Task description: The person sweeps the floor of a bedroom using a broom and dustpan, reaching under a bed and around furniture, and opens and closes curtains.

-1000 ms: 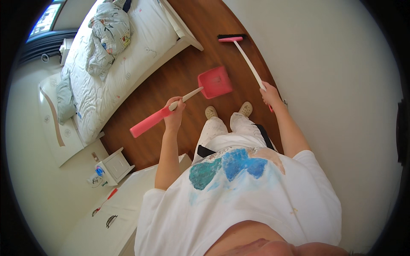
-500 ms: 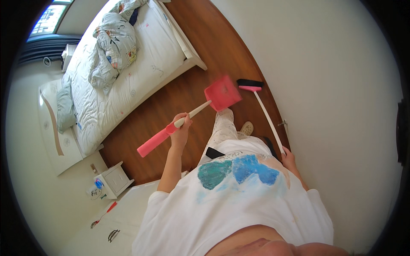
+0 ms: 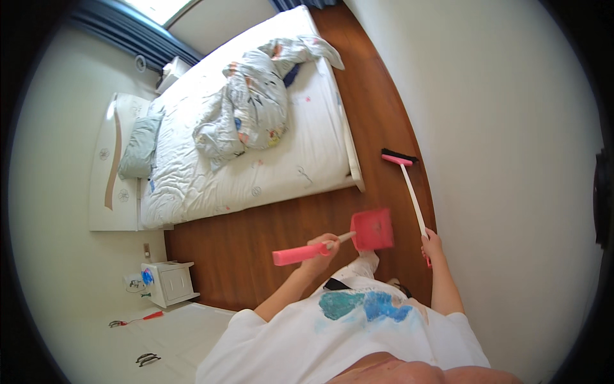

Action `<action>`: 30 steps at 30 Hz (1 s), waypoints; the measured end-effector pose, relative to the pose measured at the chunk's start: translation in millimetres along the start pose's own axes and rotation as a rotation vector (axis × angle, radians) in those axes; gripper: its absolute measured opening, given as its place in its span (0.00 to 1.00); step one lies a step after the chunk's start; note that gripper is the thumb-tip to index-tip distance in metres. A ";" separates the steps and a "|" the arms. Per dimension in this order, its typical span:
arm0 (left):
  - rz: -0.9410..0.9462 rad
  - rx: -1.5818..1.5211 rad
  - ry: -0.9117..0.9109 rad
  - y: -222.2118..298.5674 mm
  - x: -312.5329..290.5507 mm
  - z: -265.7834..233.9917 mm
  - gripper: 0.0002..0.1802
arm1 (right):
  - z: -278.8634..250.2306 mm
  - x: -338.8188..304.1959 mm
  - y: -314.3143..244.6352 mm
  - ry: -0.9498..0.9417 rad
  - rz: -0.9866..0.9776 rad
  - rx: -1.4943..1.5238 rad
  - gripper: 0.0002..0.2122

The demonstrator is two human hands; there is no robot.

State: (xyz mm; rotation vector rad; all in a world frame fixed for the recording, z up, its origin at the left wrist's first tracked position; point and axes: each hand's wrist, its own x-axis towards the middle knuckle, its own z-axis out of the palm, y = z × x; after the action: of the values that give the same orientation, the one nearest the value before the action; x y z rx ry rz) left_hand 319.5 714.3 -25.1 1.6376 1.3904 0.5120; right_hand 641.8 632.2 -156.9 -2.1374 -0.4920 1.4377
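At far left, a white headboard (image 3: pixel 105 179) with a tan curved stripe is standing against the wall, and a pale green pillow (image 3: pixel 139 150) is leaning beside it. Below these in the view, dark curved handles (image 3: pixel 148 360) are projecting from a white surface near the lower left rim. A white nightstand (image 3: pixel 177 285) is standing against the wall, just above that surface in the view. The bed (image 3: pixel 268 182) is occupying the upper centre, its pale sheet bearing a crumpled patterned quilt (image 3: pixel 256 105); brown wooden floor (image 3: pixel 224 259) is showing along its near side.

At centre, the left hand (image 3: pixel 323 246) is gripping a pink dustpan (image 3: pixel 373 229) by its long handle, the fingers closing around the shaft; the pink grip is extending to the left of the hand and the slightly blurred pan to the right, overlapping the person's leg in the view. Whether the pan is touching the floor cannot be told. The person is wearing a white shirt (image 3: pixel 345 349) with blue and green patches.

To the right, a broom (image 3: pixel 413 198) is slanting, its black-bristled pink head pointing away from the person. The right hand (image 3: pixel 432 245) is gripping its white handle near the pink end, the fingers wrapping it, close to the plain pale wall (image 3: pixel 505 192).
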 end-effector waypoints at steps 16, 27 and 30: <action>0.044 -0.119 0.085 -17.6 43.8 -1.1 0.05 | -28.5 -34.8 122.2 0.041 -0.405 -0.285 0.15; -0.090 -0.102 0.119 2.8 47.5 31.8 0.07 | -3.1 81.2 -95.3 -0.057 -0.116 -0.011 0.17; -0.158 -0.129 0.143 8.2 53.9 39.0 0.07 | -32.6 40.6 -73.5 -0.093 -0.054 0.070 0.17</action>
State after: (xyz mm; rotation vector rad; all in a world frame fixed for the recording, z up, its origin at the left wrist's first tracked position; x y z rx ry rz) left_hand 369.8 750.6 -50.7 1.3979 1.5445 0.6222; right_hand 686.2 706.9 -133.2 -1.9950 -0.5222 1.5077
